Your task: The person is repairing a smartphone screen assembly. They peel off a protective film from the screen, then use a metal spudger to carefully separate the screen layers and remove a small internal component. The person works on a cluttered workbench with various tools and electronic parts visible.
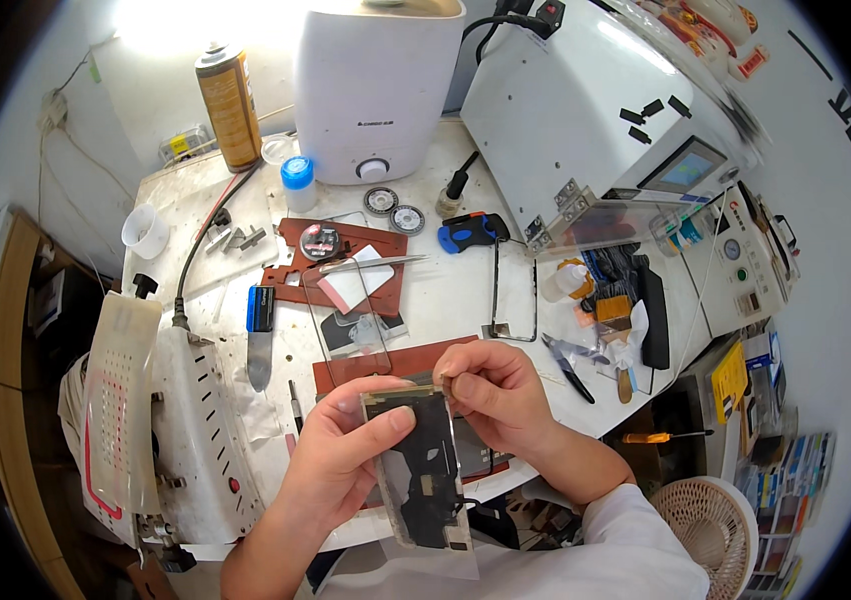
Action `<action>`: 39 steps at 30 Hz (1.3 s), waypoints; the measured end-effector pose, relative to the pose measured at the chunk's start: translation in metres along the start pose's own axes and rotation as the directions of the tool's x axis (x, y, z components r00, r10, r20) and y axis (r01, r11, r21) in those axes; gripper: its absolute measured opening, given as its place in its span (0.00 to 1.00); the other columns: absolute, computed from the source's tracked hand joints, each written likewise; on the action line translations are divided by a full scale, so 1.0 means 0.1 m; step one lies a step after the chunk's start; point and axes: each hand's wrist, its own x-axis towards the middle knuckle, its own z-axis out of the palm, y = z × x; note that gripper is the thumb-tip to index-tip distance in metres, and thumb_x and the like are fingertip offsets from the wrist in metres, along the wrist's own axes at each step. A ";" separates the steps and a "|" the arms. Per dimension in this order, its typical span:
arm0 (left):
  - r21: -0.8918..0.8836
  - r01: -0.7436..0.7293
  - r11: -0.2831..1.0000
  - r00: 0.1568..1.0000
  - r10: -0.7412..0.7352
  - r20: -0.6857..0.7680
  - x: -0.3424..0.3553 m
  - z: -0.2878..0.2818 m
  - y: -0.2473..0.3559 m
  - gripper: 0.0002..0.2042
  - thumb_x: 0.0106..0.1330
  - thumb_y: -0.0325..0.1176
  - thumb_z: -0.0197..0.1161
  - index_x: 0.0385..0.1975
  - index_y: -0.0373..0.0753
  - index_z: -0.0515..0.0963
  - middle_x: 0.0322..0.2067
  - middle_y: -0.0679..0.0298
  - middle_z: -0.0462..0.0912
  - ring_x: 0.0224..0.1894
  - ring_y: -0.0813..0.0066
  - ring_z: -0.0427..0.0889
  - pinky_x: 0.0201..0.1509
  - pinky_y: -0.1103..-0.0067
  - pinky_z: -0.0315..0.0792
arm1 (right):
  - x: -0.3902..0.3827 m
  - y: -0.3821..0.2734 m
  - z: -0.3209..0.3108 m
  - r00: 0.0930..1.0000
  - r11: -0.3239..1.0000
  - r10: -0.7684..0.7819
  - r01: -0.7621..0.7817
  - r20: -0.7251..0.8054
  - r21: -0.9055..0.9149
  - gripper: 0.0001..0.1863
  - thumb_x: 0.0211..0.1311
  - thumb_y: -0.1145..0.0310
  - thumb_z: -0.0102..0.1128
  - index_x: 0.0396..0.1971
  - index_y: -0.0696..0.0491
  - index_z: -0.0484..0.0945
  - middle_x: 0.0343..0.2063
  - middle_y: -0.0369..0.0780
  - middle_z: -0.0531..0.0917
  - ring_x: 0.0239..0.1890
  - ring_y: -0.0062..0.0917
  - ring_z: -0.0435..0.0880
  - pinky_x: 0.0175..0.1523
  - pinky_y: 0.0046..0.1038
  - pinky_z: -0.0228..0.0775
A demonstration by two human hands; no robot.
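Dark phone-sized panel (430, 455): held above the near edge of the counter (300, 500), toward 6 o'clock. Left to right: blue-handled scraper (260, 340) lies at 10 o'clock from it; left hand (350, 435) pinches the panel's left side, thumb over the face; right hand (500, 395) has thumb and forefinger pressed together at the 1 o'clock corner, any small piece between them too hidden to tell; black frame (531, 290) lies at 1 o'clock beyond. Judged step: fine corner work. Next move calls for steady left support, light right fingertips.
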 end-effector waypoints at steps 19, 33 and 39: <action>-0.010 0.000 1.000 1.000 0.000 0.002 0.00 0.00 0.00 0.14 0.71 0.22 0.68 0.55 0.35 0.80 0.48 0.56 0.88 0.47 0.72 0.89 0.51 0.73 0.86 | 0.01 -0.04 0.06 0.999 0.998 0.041 -0.041 -0.015 -0.043 0.07 0.75 0.71 0.64 0.48 0.55 0.82 0.41 0.41 0.83 0.37 0.20 0.80 0.42 0.22 0.73; -0.030 -0.019 0.999 1.000 0.019 0.021 0.00 0.02 0.00 0.15 0.71 0.20 0.67 0.55 0.34 0.79 0.47 0.55 0.88 0.47 0.72 0.89 0.51 0.74 0.87 | -0.01 -0.02 0.08 1.000 0.999 -0.007 0.006 -0.020 -0.052 0.07 0.76 0.69 0.63 0.49 0.53 0.79 0.40 0.40 0.80 0.37 0.18 0.77 0.41 0.20 0.70; -0.022 -0.014 1.000 1.000 0.015 0.015 0.00 0.00 0.00 0.15 0.71 0.21 0.68 0.56 0.34 0.79 0.47 0.55 0.88 0.46 0.72 0.89 0.51 0.74 0.87 | 0.00 -0.01 0.09 1.000 0.998 -0.014 0.013 -0.020 -0.064 0.07 0.76 0.70 0.63 0.49 0.53 0.79 0.40 0.40 0.81 0.38 0.19 0.78 0.41 0.20 0.70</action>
